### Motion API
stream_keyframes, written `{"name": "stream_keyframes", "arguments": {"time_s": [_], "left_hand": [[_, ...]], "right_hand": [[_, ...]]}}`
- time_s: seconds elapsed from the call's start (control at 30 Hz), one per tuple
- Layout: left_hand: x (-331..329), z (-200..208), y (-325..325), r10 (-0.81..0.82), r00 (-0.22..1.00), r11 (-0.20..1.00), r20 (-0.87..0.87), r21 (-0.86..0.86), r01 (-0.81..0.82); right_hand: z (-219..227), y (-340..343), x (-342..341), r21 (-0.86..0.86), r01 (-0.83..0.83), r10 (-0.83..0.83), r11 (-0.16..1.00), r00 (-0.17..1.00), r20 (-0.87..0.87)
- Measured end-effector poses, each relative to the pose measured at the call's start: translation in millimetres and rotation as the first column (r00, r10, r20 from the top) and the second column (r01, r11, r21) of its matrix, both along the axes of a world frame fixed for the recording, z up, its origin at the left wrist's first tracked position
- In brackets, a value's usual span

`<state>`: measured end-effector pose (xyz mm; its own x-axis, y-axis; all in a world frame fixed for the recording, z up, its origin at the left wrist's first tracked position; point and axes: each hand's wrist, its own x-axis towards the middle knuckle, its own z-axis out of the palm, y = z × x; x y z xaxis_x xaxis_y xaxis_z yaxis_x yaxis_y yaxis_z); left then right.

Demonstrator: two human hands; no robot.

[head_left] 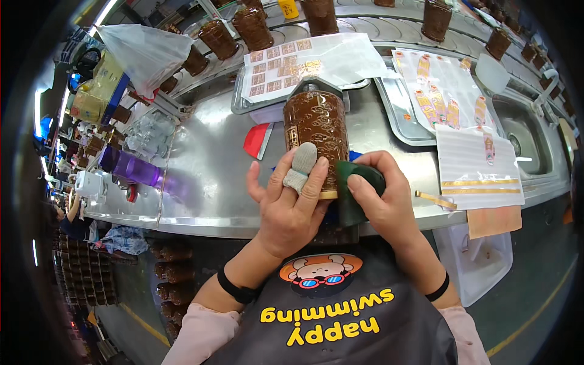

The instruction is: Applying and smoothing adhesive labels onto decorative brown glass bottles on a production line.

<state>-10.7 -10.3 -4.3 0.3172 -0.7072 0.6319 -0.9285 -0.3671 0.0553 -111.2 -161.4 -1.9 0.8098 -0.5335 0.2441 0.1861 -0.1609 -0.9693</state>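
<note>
A brown glass-like bottle [319,118] with a raised pattern lies before me, its neck pointing away and a gold band at its near end. My left hand [289,210] grips it near that end, fingers spread over its surface; a grey knitted cover [302,163] sheathes one finger. In my right hand [386,204] is a dark green flat scraper [356,198], pinched between thumb and fingers. Its edge meets the bottle's right side near the base. Something blue shows partly under the bottle.
Trays with a sticker sheet [277,70] and label sheets [410,91] stand beyond. At right are a sheet with gold strips [480,176] and a sink [526,143]. A red-and-white scraper [258,141] and a purple bottle [131,165] lie left. Brown bottles line the conveyor [389,30].
</note>
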Motion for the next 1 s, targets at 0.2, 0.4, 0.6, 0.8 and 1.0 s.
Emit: {"name": "stream_keyframes", "arguments": {"time_s": [0.2, 0.4, 0.6, 0.8, 1.0], "left_hand": [[8.9, -15.3, 6.3, -0.082, 0.993, 0.986, -0.086, -0.149, 0.069], [4.9, 3.0, -2.8, -0.080, 0.997, 0.997, -0.004, -0.005, 0.080], [10.6, -11.6, 5.7, -0.146, 0.968, 0.969, -0.203, -0.226, 0.099], [9.0, -3.7, -0.6, -0.143, 0.989, 0.989, 0.024, -0.040, 0.144], [6.2, -9.6, 7.7, -0.088, 0.979, 0.983, -0.184, -0.177, 0.055]], "right_hand": [[0.6, 0.6, -4.6, 0.128, -0.017, 0.029, 0.992, 0.996, -0.089], [-1.4, 1.5, -4.0, 0.107, 0.010, -0.002, 0.994, 0.997, -0.074], [-1.0, 4.6, -4.9, 0.221, -0.067, 0.082, 0.973, 0.995, -0.058], [-5.1, 6.2, -6.3, 0.216, -0.031, 0.040, 0.976, 0.999, -0.036], [-5.6, 4.4, -6.6, 0.236, -0.086, 0.102, 0.968, 0.993, -0.058]]}}
